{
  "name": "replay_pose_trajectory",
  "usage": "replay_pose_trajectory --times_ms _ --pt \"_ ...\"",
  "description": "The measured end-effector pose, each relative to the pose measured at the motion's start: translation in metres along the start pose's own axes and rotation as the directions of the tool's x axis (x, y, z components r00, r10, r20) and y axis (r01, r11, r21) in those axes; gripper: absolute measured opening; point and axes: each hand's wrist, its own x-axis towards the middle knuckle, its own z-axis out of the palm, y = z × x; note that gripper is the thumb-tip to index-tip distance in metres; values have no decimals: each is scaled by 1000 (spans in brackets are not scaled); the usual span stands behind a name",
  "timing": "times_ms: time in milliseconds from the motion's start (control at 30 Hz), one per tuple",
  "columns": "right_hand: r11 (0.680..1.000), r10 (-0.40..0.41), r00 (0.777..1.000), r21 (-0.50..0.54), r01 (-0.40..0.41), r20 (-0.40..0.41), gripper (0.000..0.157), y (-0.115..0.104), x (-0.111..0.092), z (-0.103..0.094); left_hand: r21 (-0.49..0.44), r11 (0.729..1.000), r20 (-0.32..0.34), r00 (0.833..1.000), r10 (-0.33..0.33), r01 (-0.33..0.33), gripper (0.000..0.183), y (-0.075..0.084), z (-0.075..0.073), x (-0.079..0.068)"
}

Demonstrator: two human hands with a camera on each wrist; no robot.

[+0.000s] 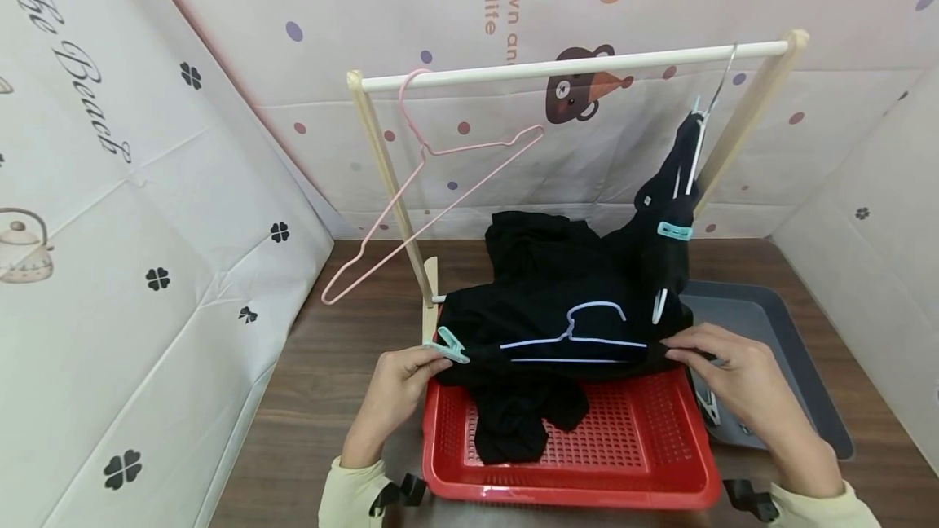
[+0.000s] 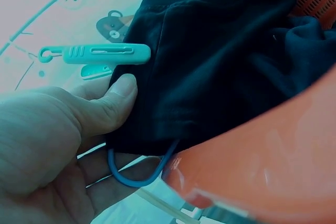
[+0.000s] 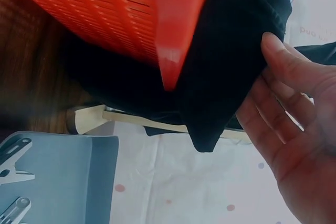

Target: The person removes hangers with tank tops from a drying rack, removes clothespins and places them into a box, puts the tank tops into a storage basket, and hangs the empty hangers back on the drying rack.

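Observation:
Black cloth, which looks like trousers [image 1: 528, 316], lies across the red basket [image 1: 572, 491] with a pale lilac hanger [image 1: 572, 340] over it. My left hand [image 1: 396, 389] pinches the cloth's left corner, thumb on top. Beside that thumb a teal clothespin [image 2: 105, 54] is clipped on the cloth, and the blue end of a hanger [image 2: 134, 182] pokes out below. At the right edge my right hand [image 1: 744, 377] pinches the cloth between thumb and fingers. In the right wrist view the cloth's dark edge [image 3: 226, 61] hangs over the basket's rim beside my right hand [image 3: 299, 108].
A wooden rack with a white bar [image 1: 572, 68] stands behind. From it hang a pink hanger [image 1: 425, 153] and, at right, black clothing [image 1: 678, 153] with another teal clothespin [image 1: 675, 231]. A grey tray [image 1: 778, 349] with clothespins [image 3: 16, 163] lies right of the basket.

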Motion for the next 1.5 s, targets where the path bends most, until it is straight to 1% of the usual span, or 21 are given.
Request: replay_pose_trajectory --times_ms 133,333,567,700,867,1000,1067,1300,1400,1500 --pt "999 37 999 -39 -38 -17 46 0 -1 -2 15 1000 -16 1000 20 -20 21 -1 0 0" --pt "995 56 998 -78 -57 -22 46 4 -4 -6 32 998 -44 998 50 -49 21 -2 0 -1" --pt "993 79 996 -90 -82 -37 41 7 -10 -5 26 999 -69 997 39 -38 23 -2 0 -2" --pt "992 84 995 -89 -89 -53 41 9 -11 -4 15 1000 -77 997 29 -27 24 -1 0 -2" --pt "992 98 993 -73 -103 -62 41 9 -12 -3 16 999 -69 997 29 -28 24 -1 0 -2" --pt "991 118 992 -60 -121 -52 40 7 -11 -4 19 999 -65 997 36 -35 22 -1 -1 -1" --pt "990 127 991 -57 -129 -43 40 6 -10 -4 12 1000 -61 998 27 -26 21 0 -1 0" --pt "994 101 994 -27 -102 -33 40 -1 -6 -9 1 1000 -63 998 18 -17 21 1 0 1" --pt "996 90 995 -5 -91 -47 43 -10 -2 -12 5 1000 -62 998 22 -22 20 2 0 1" --pt "998 43 997 41 -40 -61 47 -23 3 -12 11 1000 -63 998 30 -30 20 1 0 2"
